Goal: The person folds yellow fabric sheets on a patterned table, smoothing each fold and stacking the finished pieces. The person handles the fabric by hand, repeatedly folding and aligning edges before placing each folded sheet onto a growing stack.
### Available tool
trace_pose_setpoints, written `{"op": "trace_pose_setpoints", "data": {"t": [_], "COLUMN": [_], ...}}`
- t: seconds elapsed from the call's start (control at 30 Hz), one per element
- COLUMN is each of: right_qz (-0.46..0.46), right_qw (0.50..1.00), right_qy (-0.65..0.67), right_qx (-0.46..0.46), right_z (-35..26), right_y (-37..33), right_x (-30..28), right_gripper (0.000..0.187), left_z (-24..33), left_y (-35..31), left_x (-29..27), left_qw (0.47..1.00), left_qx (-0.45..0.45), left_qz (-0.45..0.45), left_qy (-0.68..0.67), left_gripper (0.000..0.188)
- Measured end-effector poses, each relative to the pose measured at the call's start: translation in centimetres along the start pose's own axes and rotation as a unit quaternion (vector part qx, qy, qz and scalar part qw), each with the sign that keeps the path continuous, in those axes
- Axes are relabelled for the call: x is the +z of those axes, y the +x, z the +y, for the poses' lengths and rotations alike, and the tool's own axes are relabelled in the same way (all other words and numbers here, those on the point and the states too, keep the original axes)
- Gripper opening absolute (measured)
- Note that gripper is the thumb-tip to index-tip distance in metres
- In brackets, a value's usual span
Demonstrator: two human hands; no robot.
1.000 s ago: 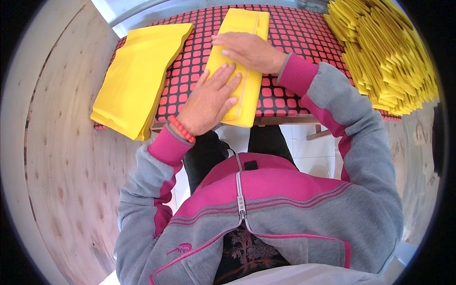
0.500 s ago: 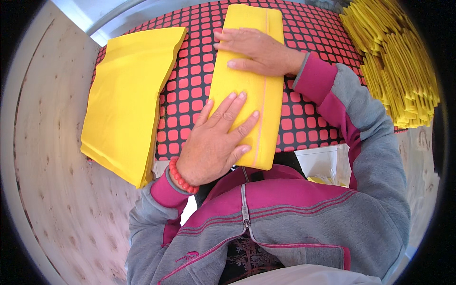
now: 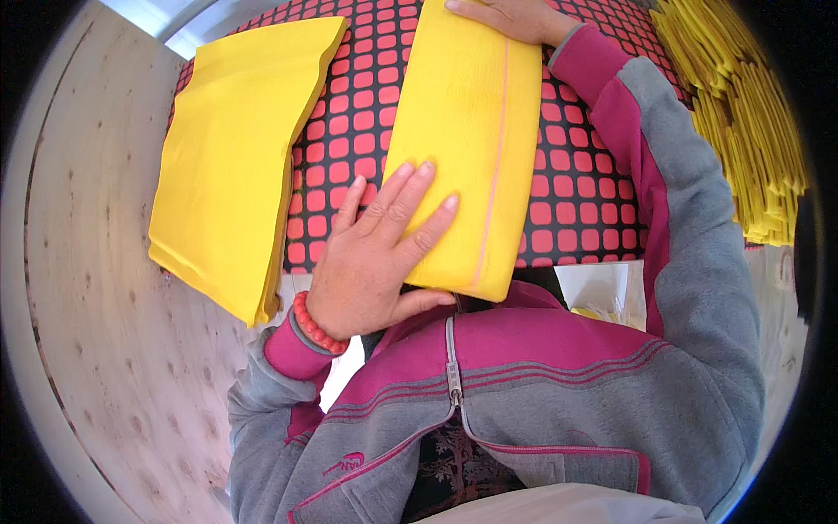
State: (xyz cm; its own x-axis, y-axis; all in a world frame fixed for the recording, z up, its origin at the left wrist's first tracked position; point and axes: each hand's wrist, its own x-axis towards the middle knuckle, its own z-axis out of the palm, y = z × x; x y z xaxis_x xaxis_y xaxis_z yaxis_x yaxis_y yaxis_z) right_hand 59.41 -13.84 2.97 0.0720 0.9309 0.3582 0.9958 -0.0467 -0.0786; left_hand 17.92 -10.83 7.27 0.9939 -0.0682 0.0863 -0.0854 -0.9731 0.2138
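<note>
A long folded yellow cloth (image 3: 463,131) with a thin pink line lies in front of me, its near end over the table edge. On its lower left part rests my left hand (image 3: 371,249), fingers spread, palm down, a red bead bracelet at the wrist. At the cloth's far end my right hand (image 3: 515,17) lies on top, its fingers stretched out and partly cut off by the top of the view. Left of the folded piece is a stack of flat yellow cloth sheets (image 3: 240,157), its near corner jutting past the table edge.
The table has a black cover with red rounded squares (image 3: 349,113). At the far right stand piles of folded yellow cloths (image 3: 759,140). A pale wooden board (image 3: 113,262) borders the left side.
My right hand has slid away from me to the far end of the folded cloth. My left hand has shifted slightly left and toward its near end.
</note>
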Motion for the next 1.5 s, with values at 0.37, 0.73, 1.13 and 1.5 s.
{"op": "trace_pose_setpoints", "data": {"t": [0.37,0.73,1.13,1.5], "right_qz": [0.069,0.063,0.029,0.046], "right_qw": [0.997,0.996,0.996,0.997], "right_qy": [0.006,0.06,0.087,0.061], "right_qx": [0.039,-0.026,-0.014,-0.014], "right_z": [0.1,1.2,0.7,1.8], "right_y": [0.1,0.9,0.9,0.7], "right_x": [0.1,1.6,0.8,2.3], "right_gripper": [0.064,0.053,0.059,0.061], "left_z": [0.5,-2.6,2.1,3.9], "left_y": [-3.4,13.0,3.8,0.9], "left_x": [-1.8,-1.4,1.9,3.0], "left_qw": [0.992,0.998,0.989,0.986], "left_qx": [-0.034,0.045,0.124,0.094], "left_qz": [0.048,0.038,0.045,0.101], "left_qy": [-0.109,-0.006,0.061,0.091], "left_gripper": [0.07,0.057,0.067,0.065]}}
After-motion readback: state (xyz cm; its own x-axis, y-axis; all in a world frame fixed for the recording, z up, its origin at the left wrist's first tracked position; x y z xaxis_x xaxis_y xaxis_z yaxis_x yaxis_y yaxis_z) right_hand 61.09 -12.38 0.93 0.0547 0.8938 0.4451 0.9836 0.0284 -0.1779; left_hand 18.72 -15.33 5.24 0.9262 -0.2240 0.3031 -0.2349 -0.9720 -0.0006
